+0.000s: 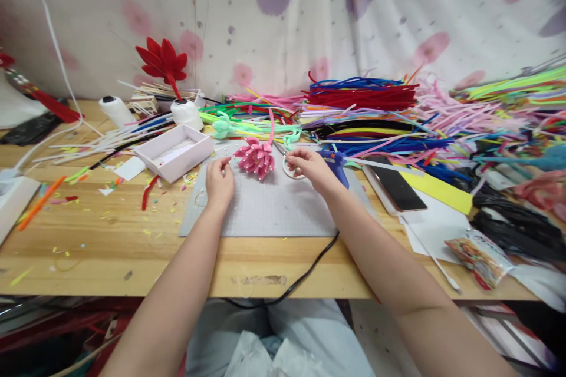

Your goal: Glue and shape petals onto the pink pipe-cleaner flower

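Observation:
A pink pipe-cleaner flower point(255, 158) with pale beads on its petals lies on the grey cutting mat point(274, 212), its stem pointing away from me. Just left of it, my left hand point(220, 184) has its fingers curled in, thumb near the forefinger; anything between them is too small to make out. On the flower's other side my right hand point(308, 166) is pinched closed above the white handle of a pair of scissors point(288, 173). Whether it grips the handle or something tiny is hidden. A blue glue gun point(336, 166) lies beyond my right wrist.
A white box point(174, 153) with small beads stands left of the mat. Bundles of coloured pipe cleaners point(362, 100) fill the back. A red flower point(163, 62) stands in a white spool point(186, 115). A phone point(398, 187) and a snack packet point(480, 256) lie right; a black cable point(305, 275) crosses the front edge.

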Demonstrator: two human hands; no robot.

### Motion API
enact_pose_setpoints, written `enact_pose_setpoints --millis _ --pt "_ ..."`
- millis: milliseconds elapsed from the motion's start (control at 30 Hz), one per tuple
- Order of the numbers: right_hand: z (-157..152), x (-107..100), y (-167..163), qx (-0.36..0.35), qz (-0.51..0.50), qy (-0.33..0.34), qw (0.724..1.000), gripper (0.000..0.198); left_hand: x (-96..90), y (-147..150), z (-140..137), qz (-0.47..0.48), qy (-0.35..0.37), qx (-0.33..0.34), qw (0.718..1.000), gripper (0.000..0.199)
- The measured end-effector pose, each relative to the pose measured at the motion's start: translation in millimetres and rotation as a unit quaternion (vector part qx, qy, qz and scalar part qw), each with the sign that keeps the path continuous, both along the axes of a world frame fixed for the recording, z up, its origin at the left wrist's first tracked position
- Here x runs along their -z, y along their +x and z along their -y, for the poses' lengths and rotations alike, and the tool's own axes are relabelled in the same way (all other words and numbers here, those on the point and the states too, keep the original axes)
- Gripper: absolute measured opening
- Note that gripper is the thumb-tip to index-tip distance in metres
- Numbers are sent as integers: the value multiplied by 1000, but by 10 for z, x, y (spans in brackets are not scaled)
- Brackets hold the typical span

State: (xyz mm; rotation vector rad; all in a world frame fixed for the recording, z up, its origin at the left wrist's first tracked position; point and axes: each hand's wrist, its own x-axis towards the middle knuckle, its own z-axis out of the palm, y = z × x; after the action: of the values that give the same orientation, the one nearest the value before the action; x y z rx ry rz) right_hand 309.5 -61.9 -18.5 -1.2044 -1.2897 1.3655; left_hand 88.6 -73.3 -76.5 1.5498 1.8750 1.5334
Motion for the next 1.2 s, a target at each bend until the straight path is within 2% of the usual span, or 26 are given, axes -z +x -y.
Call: enact_pose_setpoints --millis 133,233,367,533,667,767,900,1033,1200 --pt "-159 172 -93 52 31 60 996 19 45 3 -34 36 -16 8 999 24" --pt "-360 158 -232 52 71 134 987 32 32 -4 -28 55 11 -7 998 20" --pt "-613 -16 -479 2 144 190 971 42 -2 -33 -3 75 42 -10 996 16" --pt "-683 -175 -723 -113 243 187 945 57 -38 -120 24 97 47 -34 994 13" --pt "-615 -137 -727 -135 282 217 925 45 -49 -219 38 77 36 -49 995 18" --pt "-549 -53 -639 -109 267 258 922 31 -30 -251 34 28 21 -28 999 23" --pt "-474 81 -489 -53 205 278 937 26 -15 -149 38 -70 16 54 996 29" --pt "-435 207 -355 -23 126 268 955 25 -52 48 53 -131 24 101 986 29" --pt "-412 289 -251 3 50 250 967 24 -96 205 4 -143 34 150 978 31"
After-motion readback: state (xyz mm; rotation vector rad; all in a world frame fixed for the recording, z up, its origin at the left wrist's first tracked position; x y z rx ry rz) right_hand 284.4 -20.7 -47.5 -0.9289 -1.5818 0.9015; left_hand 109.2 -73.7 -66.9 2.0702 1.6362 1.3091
